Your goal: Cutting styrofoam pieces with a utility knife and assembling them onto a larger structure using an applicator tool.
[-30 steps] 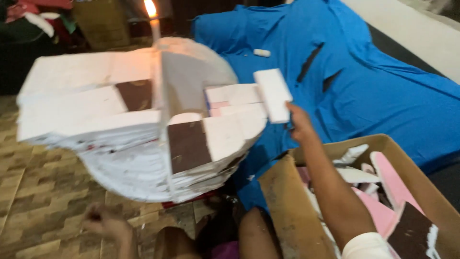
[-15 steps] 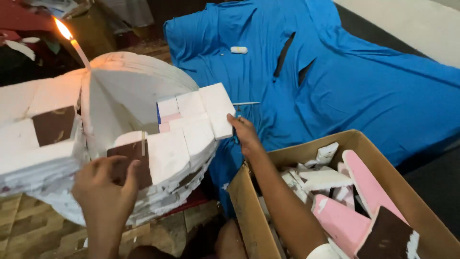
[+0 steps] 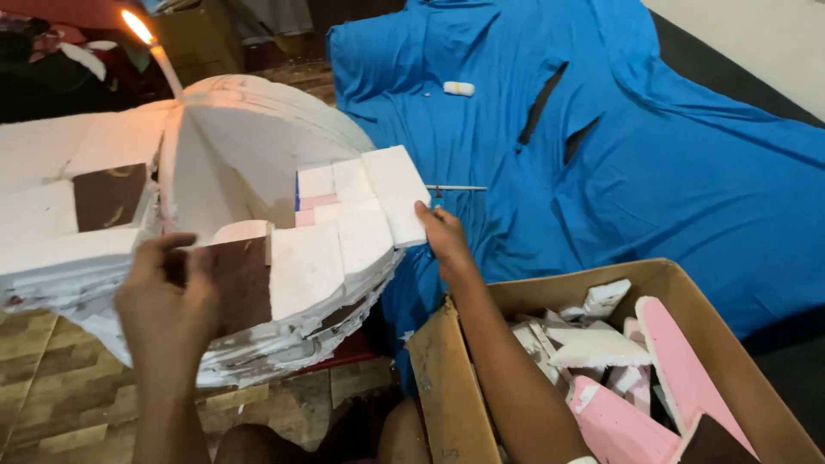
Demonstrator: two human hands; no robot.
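Note:
A big round structure of white foam blocks (image 3: 249, 163) fills the left of the view, with brown patches and a little pink and blue in it. My right hand (image 3: 443, 241) presses its fingers against the outer white foam block (image 3: 395, 193) at the structure's right edge. My left hand (image 3: 163, 301) lies flat on a brown foam piece (image 3: 241, 283) set into the front of the structure. A lit candle (image 3: 159, 56) stands behind the top of the structure.
An open cardboard box (image 3: 464, 387) at lower right holds several white and pink foam scraps (image 3: 636, 369). A blue cloth (image 3: 619, 146) covers the floor behind, with a small white roll (image 3: 458, 88) and a thin stick (image 3: 460, 187) on it. Tiled floor shows at lower left.
The view has shifted right and the structure now sits further left. My left hand rose from the floor onto the brown piece. My right hand set the white block against the structure's edge.

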